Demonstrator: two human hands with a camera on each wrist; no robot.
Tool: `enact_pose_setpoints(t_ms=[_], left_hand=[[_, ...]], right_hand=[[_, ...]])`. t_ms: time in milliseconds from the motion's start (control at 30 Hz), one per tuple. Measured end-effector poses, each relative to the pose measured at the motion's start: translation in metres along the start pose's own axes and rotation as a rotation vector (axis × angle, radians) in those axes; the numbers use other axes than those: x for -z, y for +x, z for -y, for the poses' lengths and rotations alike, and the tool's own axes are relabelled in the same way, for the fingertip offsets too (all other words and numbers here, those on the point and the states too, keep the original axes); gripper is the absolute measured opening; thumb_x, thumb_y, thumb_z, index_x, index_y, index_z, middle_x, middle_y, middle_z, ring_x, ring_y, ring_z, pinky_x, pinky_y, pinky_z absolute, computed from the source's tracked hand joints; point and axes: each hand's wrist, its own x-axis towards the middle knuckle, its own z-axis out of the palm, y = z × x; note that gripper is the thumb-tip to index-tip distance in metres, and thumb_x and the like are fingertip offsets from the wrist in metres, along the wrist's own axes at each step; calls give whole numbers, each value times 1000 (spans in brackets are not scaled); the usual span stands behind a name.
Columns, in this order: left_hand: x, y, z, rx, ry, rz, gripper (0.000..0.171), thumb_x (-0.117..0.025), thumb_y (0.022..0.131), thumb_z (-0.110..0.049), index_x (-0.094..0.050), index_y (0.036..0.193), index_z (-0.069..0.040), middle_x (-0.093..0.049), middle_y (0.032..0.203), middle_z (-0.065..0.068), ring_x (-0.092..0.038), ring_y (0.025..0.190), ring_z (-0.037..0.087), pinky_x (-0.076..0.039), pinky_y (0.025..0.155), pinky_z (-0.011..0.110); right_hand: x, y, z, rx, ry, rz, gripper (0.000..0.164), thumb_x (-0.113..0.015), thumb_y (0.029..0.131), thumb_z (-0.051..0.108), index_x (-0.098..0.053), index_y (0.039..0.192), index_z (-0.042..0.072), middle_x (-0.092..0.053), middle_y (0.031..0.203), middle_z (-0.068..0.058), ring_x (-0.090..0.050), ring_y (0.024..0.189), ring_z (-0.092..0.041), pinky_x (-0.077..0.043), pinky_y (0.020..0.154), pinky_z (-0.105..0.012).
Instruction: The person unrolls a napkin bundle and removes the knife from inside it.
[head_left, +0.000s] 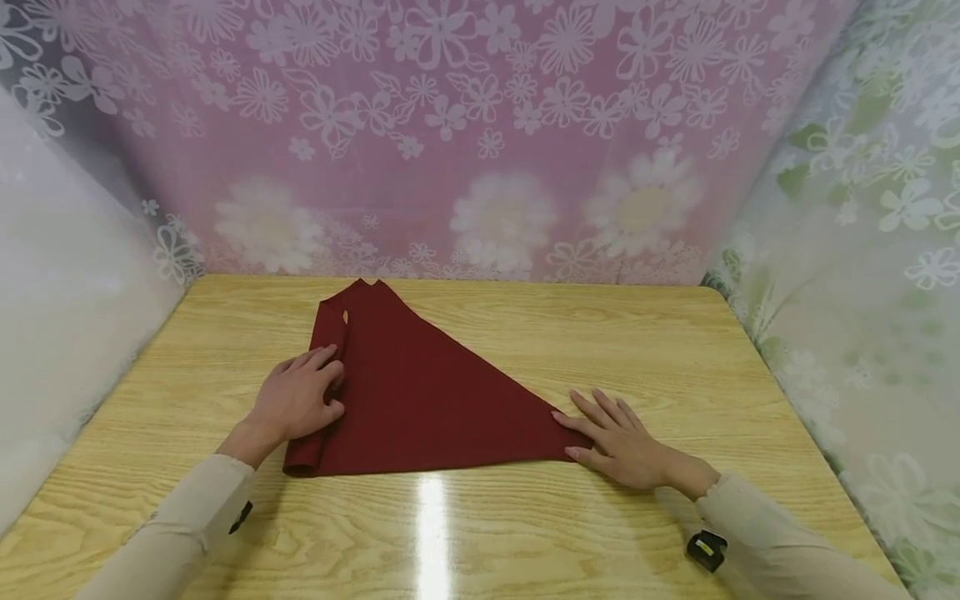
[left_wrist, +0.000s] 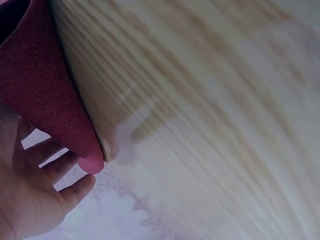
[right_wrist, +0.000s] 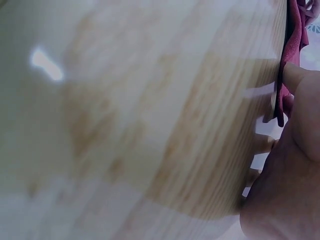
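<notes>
A dark red cloth garment (head_left: 427, 392) lies flat on the table in the head view, with a small notch at its top and its left side folded over into a rounded strip. On that strip my left hand (head_left: 298, 402) rests, thumb and fingers spread along the fold. The left wrist view shows the cloth's curved edge (left_wrist: 55, 85) over the fingers of this hand (left_wrist: 35, 190). At the garment's pointed right corner, my right hand (head_left: 626, 446) lies palm down, thumb and forefinger on the cloth and the other fingers stretched past it onto the wood.
The light wood-grain table (head_left: 360, 542) reflects a bright strip of light near the front. A pink flowered curtain (head_left: 420, 150) hangs behind it, with pale flowered cloth (head_left: 870, 292) on the right. Small black devices (head_left: 707, 550) sit under both cream sleeves.
</notes>
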Motion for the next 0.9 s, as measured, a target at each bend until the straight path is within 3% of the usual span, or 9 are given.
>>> enact_pose_setpoints(t_ms=[567, 667, 767, 900], left_hand=[[6, -17, 20, 24, 2, -64, 10, -57, 79, -16, -47, 80, -14, -45, 138, 24, -44, 123, 42, -36, 92, 63], [6, -21, 25, -20, 0, -84, 9, -56, 81, -16, -54, 89, -12, -45, 138, 23, -45, 122, 42, -37, 92, 62], [5, -26, 28, -66, 18, -88, 24, -56, 85, -15, -61, 108, -8, -44, 140, 22, -43, 124, 41, -37, 93, 61], [5, -31, 31, -80, 46, -54, 39, -54, 91, -16, -60, 128, -7, -42, 144, 19, -38, 131, 37, -35, 99, 57]], right_hand=[[0, 2, 0, -1, -16, -4, 52, -45, 101, 39, -38, 149, 19, -15, 157, -16, -3, 140, -45, -2, 105, -67], [0, 1, 1, -3, -2, -5, 52, -46, 101, 39, -38, 148, 19, -15, 157, -17, -3, 141, -45, -2, 104, -68], [-1, 1, 1, -4, 3, -7, 52, -46, 101, 39, -39, 148, 19, -15, 156, -17, -4, 140, -45, -2, 104, -68], [-1, 1, 2, -6, 3, -12, 52, -46, 101, 38, -39, 148, 19, -15, 156, -17, -4, 140, -45, -2, 104, -68]])
